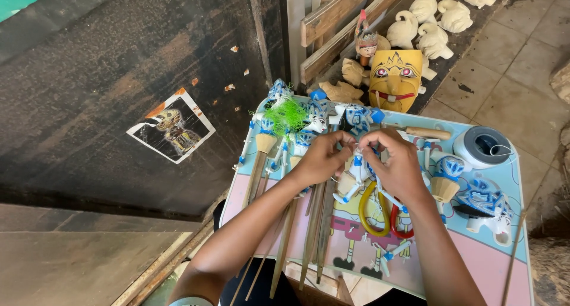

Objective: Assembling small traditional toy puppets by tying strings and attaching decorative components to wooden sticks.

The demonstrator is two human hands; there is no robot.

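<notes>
- A small blue-and-white wooden puppet (358,170) is pinched at frame centre by left hand (321,158) and right hand (396,163).
- Step judged: arm stringing; steadier fingertip tension is called for next.

Tabletop (475,264): scissors (380,214) lying at centre; puppet sticks (314,235) lying left of the scissors; thread spool (482,146) sitting right of them; mask (395,79) standing behind; carved figures (433,21) lying behind the mask.
</notes>
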